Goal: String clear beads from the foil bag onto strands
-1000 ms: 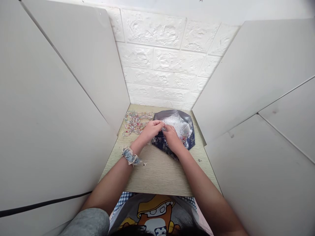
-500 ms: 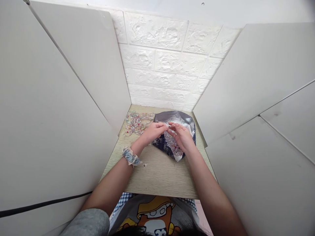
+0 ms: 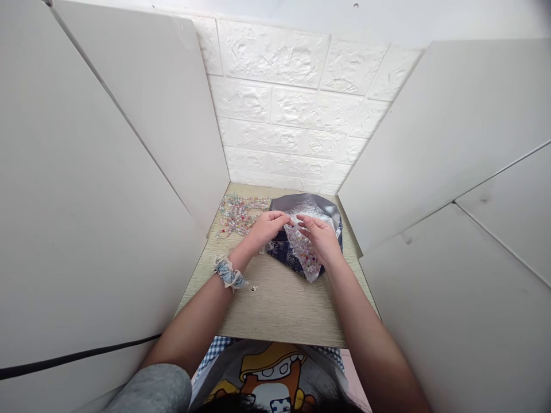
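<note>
My left hand [image 3: 264,229] and my right hand [image 3: 318,238] hold the top edge of a clear plastic bag [image 3: 302,249] between their fingertips. Many small coloured beads fill the bag, which hangs down over the front of a dark blue floral pouch [image 3: 279,252]. The pouch has a crinkled silver lining [image 3: 312,206] and lies open on the wood-grain table [image 3: 284,304]. Left of my left hand lie tangled strands of clear and coloured beads [image 3: 236,215]. A blue scrunchie [image 3: 228,274] circles my left wrist.
White panels [image 3: 129,172] stand on both sides of the table, and a white brick-pattern wall [image 3: 275,109] rises behind it. A few loose beads [image 3: 253,288] lie by the scrunchie. A black cable [image 3: 73,358] crosses the lower left panel.
The beaded bag has come from the pouch's opening to lie over its front edge. My hands have moved apart, and my right hand has shifted right.
</note>
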The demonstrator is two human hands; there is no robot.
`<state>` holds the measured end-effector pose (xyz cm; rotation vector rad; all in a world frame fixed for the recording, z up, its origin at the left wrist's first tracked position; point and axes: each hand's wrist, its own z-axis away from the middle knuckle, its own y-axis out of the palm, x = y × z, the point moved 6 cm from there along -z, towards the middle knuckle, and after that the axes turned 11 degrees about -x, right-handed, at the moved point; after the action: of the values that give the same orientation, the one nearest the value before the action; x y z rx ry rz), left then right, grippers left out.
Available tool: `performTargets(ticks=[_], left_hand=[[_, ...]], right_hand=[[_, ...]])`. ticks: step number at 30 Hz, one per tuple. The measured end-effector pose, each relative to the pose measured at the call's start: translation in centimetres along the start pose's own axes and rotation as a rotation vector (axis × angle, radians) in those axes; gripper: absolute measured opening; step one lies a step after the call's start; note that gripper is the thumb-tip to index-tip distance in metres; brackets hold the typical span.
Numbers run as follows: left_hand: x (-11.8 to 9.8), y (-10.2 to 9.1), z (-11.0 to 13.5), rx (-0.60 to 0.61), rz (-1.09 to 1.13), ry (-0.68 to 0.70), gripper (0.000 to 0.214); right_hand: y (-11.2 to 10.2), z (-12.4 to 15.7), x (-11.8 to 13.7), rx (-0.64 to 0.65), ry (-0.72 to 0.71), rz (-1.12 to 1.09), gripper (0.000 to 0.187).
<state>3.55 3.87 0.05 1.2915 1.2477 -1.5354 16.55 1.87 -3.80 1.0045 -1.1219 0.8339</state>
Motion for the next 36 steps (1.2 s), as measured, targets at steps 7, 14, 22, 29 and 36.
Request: performTargets(ticks=[7,14,22,29,36], left_hand=[[0.0,0.0,0.0,-0.012,-0.008,0.002,0.025],[-0.1,0.0,0.0,-0.011,-0.011,-0.003,0.027],[-0.1,-0.1,0.0,-0.007,-0.011,-0.003,0.023],[0.1,0.0,0.0,-0.011,-0.038,0.008,0.025],[0.3,0.2,-0.2,-0.020,-0.042,-0.013,0.025]], right_hand=[[0.6,0.3,-0.1,0.123,0.126,-0.166,0.032],[1.3,0.9,0.0,0.204,0.148,-0.094,0.039],[0.7,1.1,2.2,0.116,-0.425,0.771,0.014],[1.1,2.7,-0.2,0.465,-0.246,1.117,0.017],[1.1,2.9,-0.7,0.446,-0.258,1.157,0.019]])
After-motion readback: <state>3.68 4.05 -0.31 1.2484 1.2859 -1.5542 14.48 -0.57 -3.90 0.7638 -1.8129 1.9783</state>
